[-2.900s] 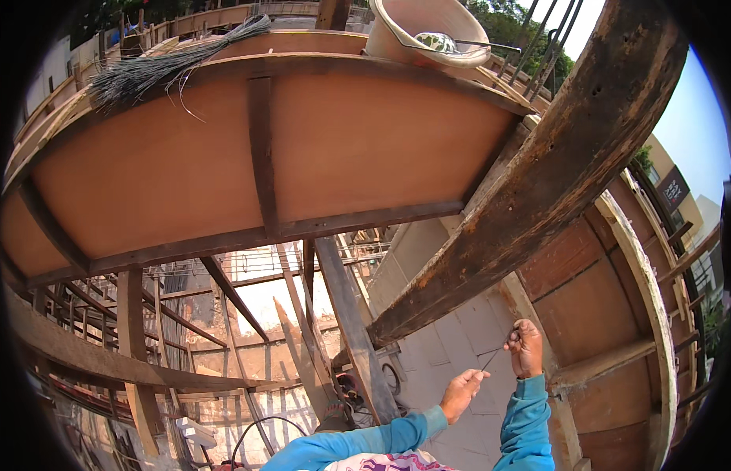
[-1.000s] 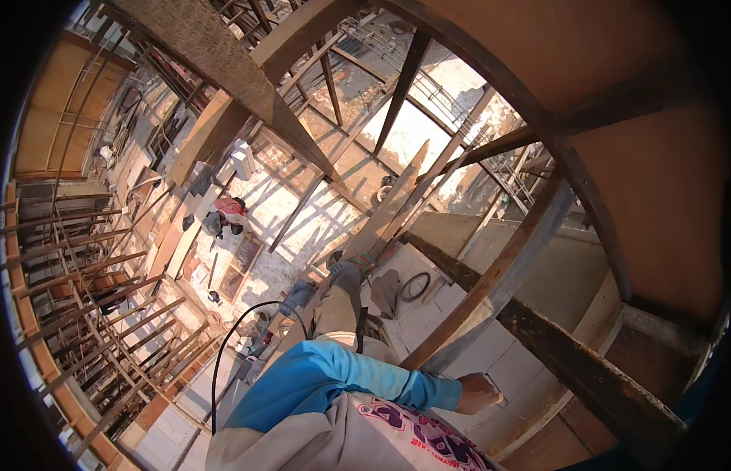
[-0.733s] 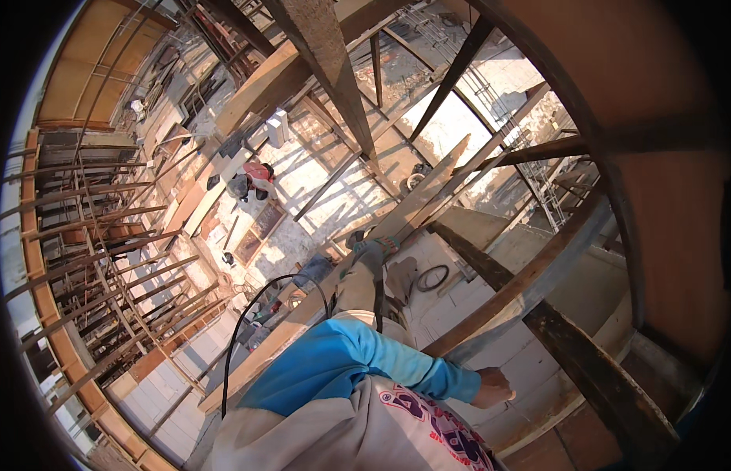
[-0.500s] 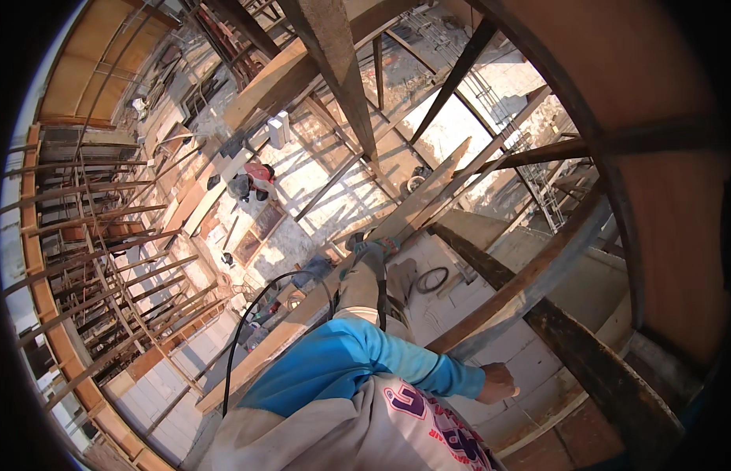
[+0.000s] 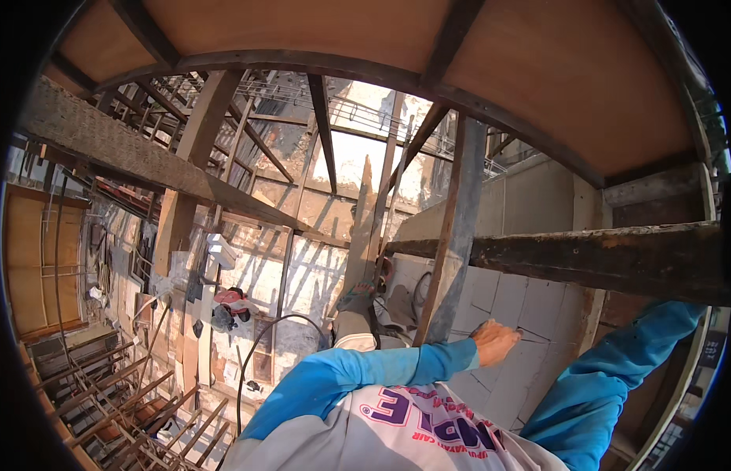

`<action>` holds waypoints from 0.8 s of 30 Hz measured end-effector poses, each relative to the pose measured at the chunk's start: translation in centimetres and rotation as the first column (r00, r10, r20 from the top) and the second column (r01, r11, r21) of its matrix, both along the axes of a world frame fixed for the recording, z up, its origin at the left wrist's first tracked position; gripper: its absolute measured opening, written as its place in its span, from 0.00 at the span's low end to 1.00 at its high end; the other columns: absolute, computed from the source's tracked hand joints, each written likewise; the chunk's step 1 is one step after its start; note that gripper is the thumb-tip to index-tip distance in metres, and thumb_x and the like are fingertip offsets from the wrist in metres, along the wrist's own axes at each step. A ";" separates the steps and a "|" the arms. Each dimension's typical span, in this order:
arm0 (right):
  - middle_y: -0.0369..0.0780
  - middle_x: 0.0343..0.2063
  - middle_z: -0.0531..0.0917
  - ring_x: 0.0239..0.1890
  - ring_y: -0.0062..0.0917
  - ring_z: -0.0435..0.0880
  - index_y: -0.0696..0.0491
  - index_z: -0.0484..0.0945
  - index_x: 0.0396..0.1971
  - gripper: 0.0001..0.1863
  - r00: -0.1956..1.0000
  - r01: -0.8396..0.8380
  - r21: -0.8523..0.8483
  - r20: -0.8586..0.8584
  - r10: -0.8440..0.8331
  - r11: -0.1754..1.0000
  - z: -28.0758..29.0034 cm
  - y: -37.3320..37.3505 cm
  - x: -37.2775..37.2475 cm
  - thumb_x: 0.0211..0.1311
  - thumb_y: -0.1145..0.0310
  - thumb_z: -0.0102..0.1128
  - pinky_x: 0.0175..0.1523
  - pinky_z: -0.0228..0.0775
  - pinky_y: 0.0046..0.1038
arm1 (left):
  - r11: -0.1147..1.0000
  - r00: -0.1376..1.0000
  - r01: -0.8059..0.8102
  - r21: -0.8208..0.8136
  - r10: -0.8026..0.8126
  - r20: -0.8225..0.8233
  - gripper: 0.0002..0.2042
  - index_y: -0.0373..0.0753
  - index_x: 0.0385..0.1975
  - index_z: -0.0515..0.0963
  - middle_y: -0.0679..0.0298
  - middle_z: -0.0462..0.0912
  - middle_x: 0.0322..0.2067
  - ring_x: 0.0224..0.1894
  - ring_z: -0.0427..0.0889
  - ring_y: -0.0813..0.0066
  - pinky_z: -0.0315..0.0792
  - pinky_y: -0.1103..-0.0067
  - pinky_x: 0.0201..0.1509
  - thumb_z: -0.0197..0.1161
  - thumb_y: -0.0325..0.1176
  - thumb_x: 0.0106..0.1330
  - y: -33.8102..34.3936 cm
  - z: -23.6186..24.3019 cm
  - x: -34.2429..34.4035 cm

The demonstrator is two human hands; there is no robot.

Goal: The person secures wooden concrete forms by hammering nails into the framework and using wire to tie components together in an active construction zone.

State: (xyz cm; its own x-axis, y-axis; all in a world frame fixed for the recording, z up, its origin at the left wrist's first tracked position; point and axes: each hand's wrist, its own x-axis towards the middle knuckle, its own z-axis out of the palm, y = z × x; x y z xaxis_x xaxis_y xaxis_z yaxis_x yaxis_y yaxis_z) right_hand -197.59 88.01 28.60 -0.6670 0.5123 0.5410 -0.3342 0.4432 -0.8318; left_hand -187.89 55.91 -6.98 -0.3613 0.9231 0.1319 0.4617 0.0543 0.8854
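My left hand (image 5: 496,343) reaches across in front of my body from a blue sleeve (image 5: 365,365). Its fingers look closed together, with a small greyish tip at their end that I cannot make out. Just left of it rises a slanting wooden post (image 5: 457,228), and pale block masonry (image 5: 530,310) lies below. My right arm (image 5: 609,385), also in a blue sleeve, stretches up along the right side to a dark horizontal beam (image 5: 601,263). The right hand itself is hidden at that beam. My feet stand on a narrow plank (image 5: 358,251) high above the floor.
Overhead curve brown panels (image 5: 303,27) on dark framing. A rough thick beam (image 5: 146,153) crosses the upper left. Far below, a person in red (image 5: 233,298) bends over near a white box (image 5: 221,251). Timber struts (image 5: 138,400) stand lower left; a black cable (image 5: 252,353) loops beside me.
My view has swung to the right, so the panels now span the top. My right arm has come into view. My left hand appears higher in the picture, beside the post.
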 end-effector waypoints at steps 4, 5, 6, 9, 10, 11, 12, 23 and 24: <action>0.37 0.39 0.79 0.38 0.16 0.75 0.58 0.73 0.48 0.13 0.993 0.051 -0.320 -0.089 -0.083 0.946 -9.3 -4.4 12.5 0.69 0.66 0.51 0.42 0.69 0.20 | 0.996 0.994 0.091 -0.006 -0.091 -0.067 0.05 0.37 0.35 0.72 0.51 0.79 0.23 0.27 0.79 0.49 0.68 0.58 0.30 0.53 0.30 0.64 0.2 0.1 -0.1; 0.35 0.34 0.77 0.33 0.17 0.74 0.56 0.72 0.46 0.11 0.974 0.112 -0.425 -0.132 -0.184 0.898 -13.6 -7.1 12.5 0.71 0.66 0.49 0.38 0.69 0.21 | 0.998 0.996 0.032 -0.046 -0.036 -0.079 0.05 0.38 0.34 0.71 0.51 0.79 0.22 0.26 0.79 0.48 0.68 0.58 0.28 0.53 0.32 0.65 0.2 -0.5 -0.3; 0.33 0.30 0.75 0.31 0.15 0.74 0.54 0.72 0.43 0.08 0.952 0.229 -0.499 -0.065 -0.299 0.836 -16.9 -8.9 15.3 0.70 0.68 0.49 0.33 0.70 0.20 | 0.993 0.989 0.109 -0.034 -0.112 -0.097 0.05 0.38 0.34 0.71 0.51 0.79 0.22 0.26 0.79 0.48 0.68 0.58 0.28 0.53 0.32 0.65 0.2 -0.5 -0.2; 0.34 0.24 0.76 0.23 0.16 0.75 0.53 0.72 0.40 0.09 0.880 0.468 -0.648 0.277 -0.386 0.601 -28.5 -12.7 25.4 0.66 0.65 0.55 0.28 0.72 0.20 | 0.992 0.983 0.125 -0.009 -0.125 -0.138 0.07 0.39 0.34 0.71 0.50 0.78 0.21 0.24 0.77 0.46 0.68 0.57 0.26 0.54 0.35 0.66 0.1 0.1 -0.5; 0.36 0.24 0.77 0.21 0.18 0.76 0.58 0.71 0.45 0.14 0.852 0.518 -0.685 0.365 -0.375 0.512 -31.4 -15.3 27.8 0.65 0.66 0.54 0.27 0.74 0.22 | 0.994 0.983 0.093 -0.054 -0.100 -0.154 0.07 0.40 0.34 0.71 0.50 0.78 0.22 0.25 0.78 0.46 0.68 0.58 0.27 0.54 0.36 0.66 -0.1 0.7 -0.6; 0.37 0.24 0.77 0.21 0.19 0.77 0.60 0.68 0.50 0.18 0.854 0.513 -0.736 0.388 -0.346 0.441 -34.8 -17.8 30.5 0.65 0.67 0.53 0.27 0.75 0.23 | 0.994 0.983 0.064 -0.094 -0.079 -0.166 0.07 0.40 0.34 0.71 0.50 0.79 0.22 0.26 0.78 0.46 0.69 0.58 0.28 0.54 0.36 0.66 0.0 0.9 -0.3; 0.39 0.24 0.77 0.21 0.21 0.77 0.63 0.65 0.55 0.22 0.857 0.506 -0.782 0.406 -0.317 0.365 -37.8 -20.5 33.1 0.65 0.69 0.52 0.27 0.76 0.24 | 0.990 0.977 0.069 -0.125 -0.093 -0.194 0.07 0.40 0.34 0.71 0.50 0.79 0.22 0.27 0.78 0.45 0.69 0.58 0.29 0.54 0.36 0.66 0.0 0.8 -0.3; 0.43 0.22 0.79 0.19 0.26 0.79 0.58 0.71 0.47 0.13 0.692 0.634 -0.740 0.673 -0.261 -0.226 -54.6 -47.5 47.5 0.65 0.71 0.48 0.22 0.77 0.29 | 0.906 0.946 0.324 -0.272 -0.317 0.070 0.11 0.32 0.31 0.73 0.60 0.79 0.18 0.22 0.77 0.75 0.70 0.78 0.28 0.51 0.33 0.71 0.7 -0.5 2.1; 0.42 0.22 0.79 0.18 0.26 0.79 0.58 0.73 0.43 0.11 0.641 0.656 -0.717 0.694 -0.328 -0.235 -56.3 -49.5 48.5 0.64 0.70 0.49 0.21 0.76 0.28 | 0.886 0.931 0.364 -0.288 -0.356 0.082 0.11 0.32 0.31 0.73 0.60 0.79 0.19 0.22 0.76 0.77 0.70 0.78 0.28 0.51 0.34 0.71 0.6 -0.8 2.6</action>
State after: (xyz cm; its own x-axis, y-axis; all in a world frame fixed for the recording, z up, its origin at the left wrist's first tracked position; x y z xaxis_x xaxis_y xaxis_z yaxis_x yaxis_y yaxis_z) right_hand -149.06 38.52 -27.67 0.1245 0.5932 -0.7954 -0.2550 -0.7556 -0.6034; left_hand -185.28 56.55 -7.74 0.0031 0.9855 -0.1697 0.4762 0.1477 0.8669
